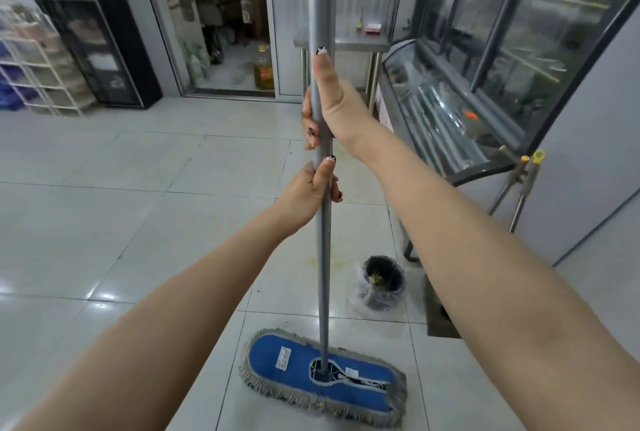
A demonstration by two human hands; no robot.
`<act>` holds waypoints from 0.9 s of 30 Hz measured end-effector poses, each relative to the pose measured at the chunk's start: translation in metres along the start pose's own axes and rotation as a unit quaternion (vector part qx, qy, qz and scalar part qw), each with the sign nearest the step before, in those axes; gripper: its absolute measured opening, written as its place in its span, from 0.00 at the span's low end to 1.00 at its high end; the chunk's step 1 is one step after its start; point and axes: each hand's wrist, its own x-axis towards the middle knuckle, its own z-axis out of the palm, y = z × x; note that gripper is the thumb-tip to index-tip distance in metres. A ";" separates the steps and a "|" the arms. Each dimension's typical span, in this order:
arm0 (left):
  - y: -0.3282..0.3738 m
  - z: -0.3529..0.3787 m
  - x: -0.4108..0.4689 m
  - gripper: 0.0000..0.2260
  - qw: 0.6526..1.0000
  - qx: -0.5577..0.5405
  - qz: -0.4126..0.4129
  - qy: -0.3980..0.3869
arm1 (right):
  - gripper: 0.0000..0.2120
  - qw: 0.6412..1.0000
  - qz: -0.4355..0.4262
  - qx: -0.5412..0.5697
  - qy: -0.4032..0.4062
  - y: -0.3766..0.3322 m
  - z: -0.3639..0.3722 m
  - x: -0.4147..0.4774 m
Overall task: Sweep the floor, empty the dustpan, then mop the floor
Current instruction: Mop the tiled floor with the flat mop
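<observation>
Centre frame | right hand [329,108] grips the grey mop pole [324,257], left hand [310,193] clasps it just below | blue fringed mop head [294,361] lies flat on white floor tiles [104,205], lower centre | lined bin [382,283] nearby, right of the pole

mop head [294,371] on floor [104,205], bin [382,283] behind-r.

1 left hand [310,193], 1 right hand [329,105], 1 mop [324,250], 1 bin [381,299], 1 display case [485,84].
</observation>
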 end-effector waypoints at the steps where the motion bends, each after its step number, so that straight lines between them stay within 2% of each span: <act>1: -0.005 -0.009 0.005 0.22 1.000 -0.001 -0.004 0.006 | 0.36 1.000 0.000 0.006 -0.004 0.002 0.008 0.010; 6: -0.033 -0.060 0.031 0.22 0.999 0.012 -0.016 0.050 | 0.37 0.999 -0.006 0.027 -0.039 0.021 0.046 0.062; 17: -0.077 -0.153 0.069 0.17 0.996 -0.002 -0.048 0.071 | 0.34 0.996 0.003 0.037 -0.084 0.049 0.119 0.153; 21: -0.105 -0.181 0.071 0.16 0.997 0.009 -0.063 0.048 | 0.38 0.997 0.013 0.031 -0.074 0.070 0.151 0.170; 27: -0.178 -0.224 0.052 0.18 0.988 0.073 -0.122 -0.060 | 0.45 0.997 0.071 -0.003 -0.022 0.125 0.219 0.159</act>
